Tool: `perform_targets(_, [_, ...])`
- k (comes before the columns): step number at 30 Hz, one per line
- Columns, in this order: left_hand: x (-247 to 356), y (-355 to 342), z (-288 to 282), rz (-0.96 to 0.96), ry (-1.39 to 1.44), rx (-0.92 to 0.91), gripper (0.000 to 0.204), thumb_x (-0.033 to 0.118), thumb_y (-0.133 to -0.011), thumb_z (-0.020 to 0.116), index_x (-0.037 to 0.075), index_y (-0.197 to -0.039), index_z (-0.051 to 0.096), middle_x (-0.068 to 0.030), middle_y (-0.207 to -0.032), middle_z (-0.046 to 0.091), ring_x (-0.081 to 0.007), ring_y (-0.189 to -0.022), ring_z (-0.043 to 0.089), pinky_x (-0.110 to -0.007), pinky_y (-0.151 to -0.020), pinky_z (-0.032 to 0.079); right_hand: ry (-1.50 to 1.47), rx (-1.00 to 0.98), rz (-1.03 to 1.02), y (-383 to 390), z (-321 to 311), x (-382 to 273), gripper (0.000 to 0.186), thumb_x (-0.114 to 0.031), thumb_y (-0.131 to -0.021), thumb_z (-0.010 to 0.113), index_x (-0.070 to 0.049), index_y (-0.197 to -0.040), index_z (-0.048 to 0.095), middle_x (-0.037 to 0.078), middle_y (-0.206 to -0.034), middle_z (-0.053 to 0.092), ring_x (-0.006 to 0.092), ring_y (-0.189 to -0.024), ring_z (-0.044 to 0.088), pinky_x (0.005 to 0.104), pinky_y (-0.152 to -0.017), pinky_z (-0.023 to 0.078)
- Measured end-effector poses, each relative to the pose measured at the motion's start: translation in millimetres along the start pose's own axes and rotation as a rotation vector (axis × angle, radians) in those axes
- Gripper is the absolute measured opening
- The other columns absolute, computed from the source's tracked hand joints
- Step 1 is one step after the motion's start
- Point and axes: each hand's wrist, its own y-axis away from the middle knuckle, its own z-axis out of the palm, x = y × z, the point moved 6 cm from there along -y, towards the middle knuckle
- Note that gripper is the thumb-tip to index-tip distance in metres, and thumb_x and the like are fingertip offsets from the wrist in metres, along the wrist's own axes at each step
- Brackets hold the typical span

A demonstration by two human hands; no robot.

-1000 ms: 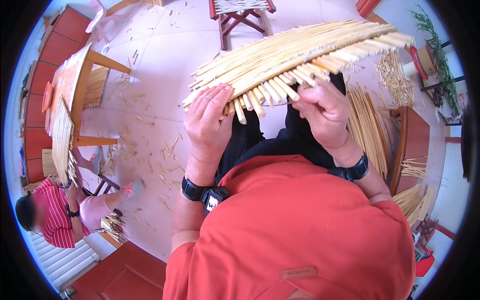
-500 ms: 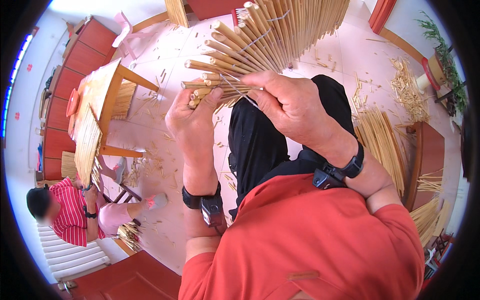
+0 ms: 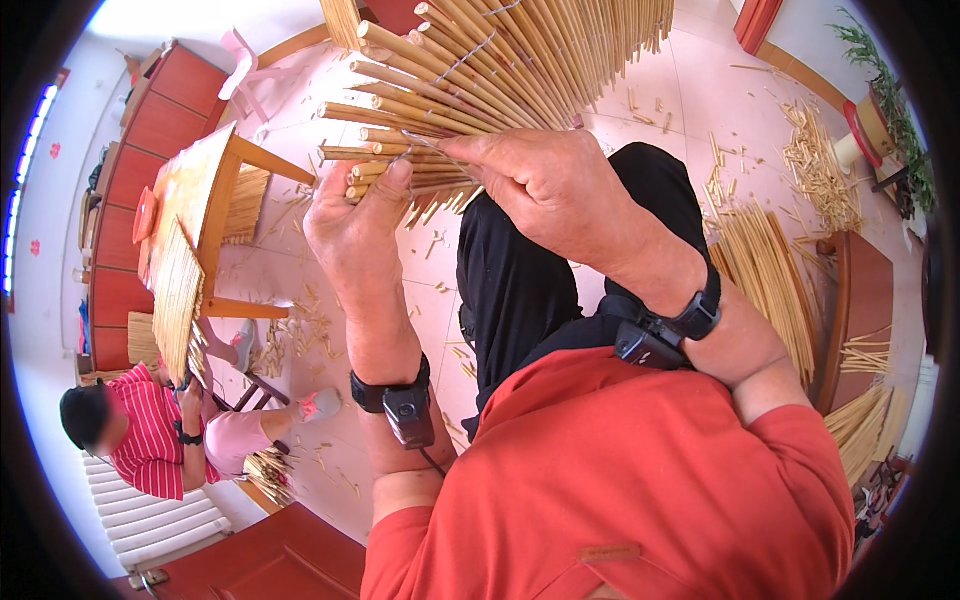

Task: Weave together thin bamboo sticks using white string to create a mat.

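A mat of tan reed stalks (image 3: pixel 560 60), tied in rows with thin pale cord (image 3: pixel 466 60), fans out above my lap. Its near edge lies in my left hand (image 3: pixel 355 235), which is closed around several reed stalks (image 3: pixel 420 178), the thumb pressing on their cut ends. My right hand (image 3: pixel 550 195) is closed just to the right, its thumb and forefinger pinching the thin cord where it crosses the stalks. The tips of its fingers meet the stalks, and part of the cord is hidden beneath them.
At the left, a person (image 3: pixel 140 430) in a striped top sits working on another reed mat (image 3: pixel 180 300) that hangs off a wooden table (image 3: pixel 215 190). Loose reeds (image 3: pixel 760 290) lie in a bundle at my right. Cut scraps (image 3: pixel 815 165) litter the tiled floor.
Both hands and the near edge of the mat have shifted left. My right fingers have come closer to the stalks, and less of the cord shows between them.
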Motion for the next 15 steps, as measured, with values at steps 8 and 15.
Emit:
perform_targets(8, [2, 1, 7, 0.069, -0.005, -0.014, 0.025, 0.001, -0.078, 0.072, -0.003, -0.101, 0.067, -0.0027, -0.087, 0.066, -0.0074, -0.074, 0.056, -0.022, -0.069, 0.047, -0.092, 0.104, -0.012, 5, -3, 5, 0.022, -0.005, -0.081, 0.061, -0.006, -0.102, 0.068, 0.013, -0.078, 0.067, 0.0285, -0.065, 0.064, 0.034, -0.056, 0.052])
perform_targets(15, [6, 4, 14, 0.004, -0.068, -0.008, 0.022, 0.0, -0.079, 0.069, -0.003, -0.101, 0.067, -0.0021, -0.084, 0.066, -0.0068, -0.073, 0.056, -0.022, -0.068, 0.046, -0.055, 0.026, 0.049, 7, -7, 6, 0.021, -0.004, -0.085, 0.065, -0.004, -0.105, 0.068, 0.014, -0.086, 0.069, 0.024, -0.073, 0.068, 0.0287, -0.062, 0.054])
